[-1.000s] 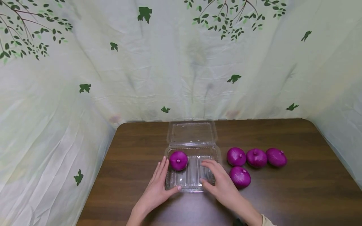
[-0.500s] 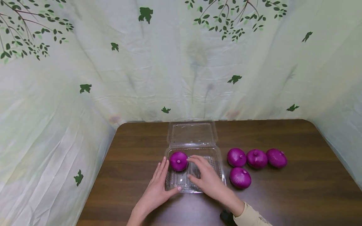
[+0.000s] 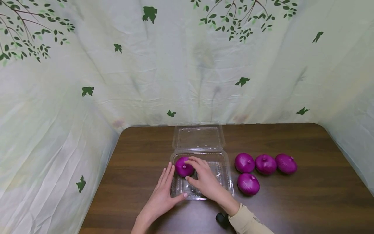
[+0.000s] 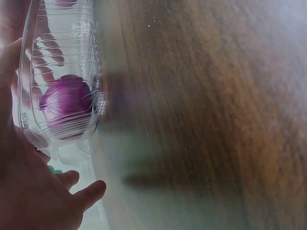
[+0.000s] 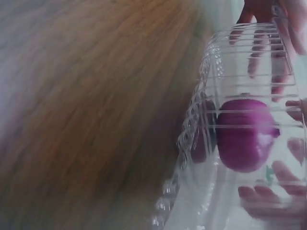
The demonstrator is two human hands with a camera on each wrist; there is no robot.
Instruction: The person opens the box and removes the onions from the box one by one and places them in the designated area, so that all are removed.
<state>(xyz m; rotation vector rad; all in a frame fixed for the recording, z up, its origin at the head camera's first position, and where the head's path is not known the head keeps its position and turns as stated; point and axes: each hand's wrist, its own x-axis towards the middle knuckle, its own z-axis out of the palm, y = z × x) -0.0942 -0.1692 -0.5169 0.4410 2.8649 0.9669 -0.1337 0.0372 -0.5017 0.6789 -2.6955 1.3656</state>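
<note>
A clear plastic clamshell container (image 3: 225, 162) lies open with its lid (image 3: 198, 138) folded back. A red onion (image 3: 180, 170) stands stem up in its back left corner, and shows through the ribbed wall in the left wrist view. My left hand (image 3: 163, 193) lies along the container's left side, fingers straight, thumb at the front edge. My right hand (image 3: 204, 178) reaches over the base from the right; its forefinger overlaps the onion's top and its thumb is at the onion's near right edge. The fingers are spread and bent a little.
Right of the container, three red onions sit in a row, such as the middle onion (image 3: 265, 164). A fourth onion (image 3: 248, 184) lies in front of them on the brown wood table (image 3: 309, 195). A leaf-printed curtain (image 3: 187, 74) hangs behind the table.
My right hand has moved left across the container, from its right part to the onion. My left hand and the onions have stayed in place.
</note>
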